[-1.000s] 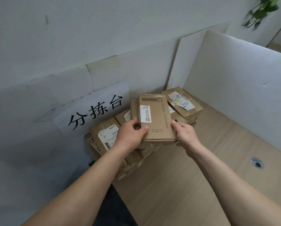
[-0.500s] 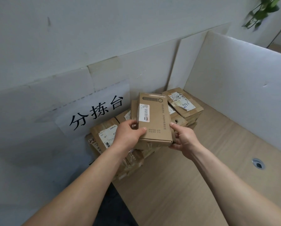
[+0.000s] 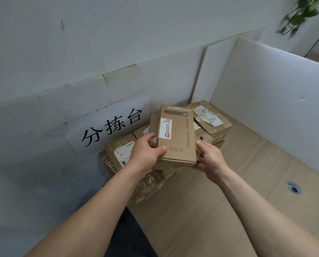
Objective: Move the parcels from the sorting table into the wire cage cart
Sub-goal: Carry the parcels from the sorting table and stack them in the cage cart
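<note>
A flat brown cardboard parcel [image 3: 177, 134] with a white label is lifted above a pile of parcels [image 3: 118, 154] in the table's back left corner. My left hand [image 3: 146, 152] grips its left edge, thumb on top. My right hand [image 3: 208, 157] holds its right edge from the side and below. More parcels [image 3: 208, 117], one marked with blue handwriting, lie stacked behind it on the right. The wire cage cart is out of view.
The wooden sorting table [image 3: 219, 210] has a round cable hole [image 3: 293, 188] at the right. White boards [image 3: 275, 101] wall in the back and right sides. A paper sign with black characters [image 3: 112, 127] hangs on the back board. A dark gap [image 3: 129, 232] opens at the table's left front.
The parcel has risen off the pile and come slightly toward me, held in both hands. My right hand has shifted from the parcel's top edge to under its right side.
</note>
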The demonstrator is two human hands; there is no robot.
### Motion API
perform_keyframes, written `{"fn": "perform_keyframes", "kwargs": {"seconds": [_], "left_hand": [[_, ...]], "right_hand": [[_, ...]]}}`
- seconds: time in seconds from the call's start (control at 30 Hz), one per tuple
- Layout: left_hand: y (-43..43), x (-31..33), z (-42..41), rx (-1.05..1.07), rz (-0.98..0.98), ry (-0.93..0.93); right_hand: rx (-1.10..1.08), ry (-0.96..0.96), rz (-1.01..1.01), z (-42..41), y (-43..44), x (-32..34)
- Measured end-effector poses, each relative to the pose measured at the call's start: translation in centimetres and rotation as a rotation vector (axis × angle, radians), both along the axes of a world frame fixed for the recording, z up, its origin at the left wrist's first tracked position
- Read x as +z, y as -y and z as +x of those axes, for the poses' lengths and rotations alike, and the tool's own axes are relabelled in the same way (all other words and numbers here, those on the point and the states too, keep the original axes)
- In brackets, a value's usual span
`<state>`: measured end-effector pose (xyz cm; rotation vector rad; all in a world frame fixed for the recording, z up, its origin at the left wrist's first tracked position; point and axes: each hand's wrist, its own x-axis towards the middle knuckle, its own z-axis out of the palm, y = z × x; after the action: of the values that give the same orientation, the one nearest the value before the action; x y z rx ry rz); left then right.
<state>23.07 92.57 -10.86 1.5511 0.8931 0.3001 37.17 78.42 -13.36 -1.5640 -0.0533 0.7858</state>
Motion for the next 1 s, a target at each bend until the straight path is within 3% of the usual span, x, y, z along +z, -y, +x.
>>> {"fn": "perform_keyframes", "kwargs": {"seconds": [0.33, 0.6, 1.0], "left_hand": [[-1.8, -0.2, -2.0, 0.11, -0.194, 0.12], [-2.4, -1.0, -3.1, 0.096, -0.238, 0.08], [-3.2, -0.6, -4.4, 0.085, -0.286, 0.204]], "right_hand": [[0.021, 0.009, 0.019, 0.0, 0.2, 0.0], [0.096, 0.037, -0.03, -1.0, -0.2, -0.3], [-0.009, 0.144, 0.039, -1.4, 0.6, 0.2]]}}
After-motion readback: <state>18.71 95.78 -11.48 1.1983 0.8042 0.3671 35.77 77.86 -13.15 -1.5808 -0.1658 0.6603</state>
